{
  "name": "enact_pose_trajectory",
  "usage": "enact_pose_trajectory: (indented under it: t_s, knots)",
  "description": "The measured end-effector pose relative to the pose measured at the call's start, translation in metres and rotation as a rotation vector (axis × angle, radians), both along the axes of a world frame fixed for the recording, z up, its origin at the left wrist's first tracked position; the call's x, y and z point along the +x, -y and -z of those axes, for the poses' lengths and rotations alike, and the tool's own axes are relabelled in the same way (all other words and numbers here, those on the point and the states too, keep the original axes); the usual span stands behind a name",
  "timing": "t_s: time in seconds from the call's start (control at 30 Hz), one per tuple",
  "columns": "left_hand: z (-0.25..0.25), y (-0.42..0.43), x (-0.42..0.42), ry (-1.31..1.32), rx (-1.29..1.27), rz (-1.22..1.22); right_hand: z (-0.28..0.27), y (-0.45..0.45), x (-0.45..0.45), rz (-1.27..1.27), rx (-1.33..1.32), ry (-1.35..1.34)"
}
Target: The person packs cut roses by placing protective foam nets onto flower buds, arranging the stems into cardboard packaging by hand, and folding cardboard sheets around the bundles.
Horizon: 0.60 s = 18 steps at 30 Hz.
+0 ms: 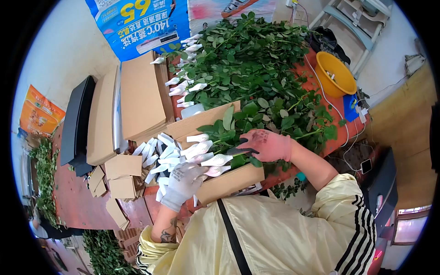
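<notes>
My left hand (182, 181), in a pale grey-white glove, is at the bloom end of a row of roses. Its fingers are curled against a rose head (217, 171) in white netting. Several more netted rose heads (217, 160) lie just beyond it, inside an open cardboard wrap (237, 182). My right hand (268, 144), in a red glove with dark fingertips, rests over the stems and leaves (238, 161) behind the heads. Its thumb and fingers are apart; the undersides of its fingers are hidden. Loose white sleeves (158, 149) are heaped beside my left hand.
Behind the wrap lies a large pile of leafy roses (247, 59) with netted heads facing left. Cardboard sheets (142, 98) stand stacked at left, with small cardboard pieces (123, 166) nearer. A yellow basin (335, 74), white cable (321, 87) and phone (366, 166) are at right.
</notes>
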State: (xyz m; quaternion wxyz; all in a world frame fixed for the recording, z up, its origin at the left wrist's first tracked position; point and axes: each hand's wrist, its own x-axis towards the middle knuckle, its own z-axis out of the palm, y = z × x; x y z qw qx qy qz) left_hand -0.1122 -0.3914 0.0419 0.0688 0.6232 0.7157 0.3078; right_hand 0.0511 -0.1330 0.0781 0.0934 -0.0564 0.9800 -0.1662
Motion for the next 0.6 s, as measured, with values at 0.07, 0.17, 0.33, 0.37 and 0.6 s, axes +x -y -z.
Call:
enact_pose_trajectory:
  t_s: [0.07, 0.17, 0.33, 0.37, 0.6]
  knots:
    - [-0.002, 0.001, -0.001, 0.097, -0.043, -0.014, -0.005, 0.009, -0.010, -0.054, 0.132, 0.062]
    - [0.001, 0.002, 0.000, 0.159, -0.078, -0.030, 0.003, 0.020, -0.021, -0.087, 0.159, -0.010]
    - [0.004, 0.007, 0.003, 0.116, -0.013, -0.090, 0.061, 0.028, -0.028, -0.277, 0.110, -0.684]
    - [0.002, 0.008, 0.003, 0.091, -0.042, -0.112, 0.077, 0.034, -0.037, -0.261, 0.386, -0.750]
    - [-0.023, -0.012, 0.025, -0.182, -0.004, -0.064, 0.089, 0.049, -0.044, -0.051, 0.255, -0.401]
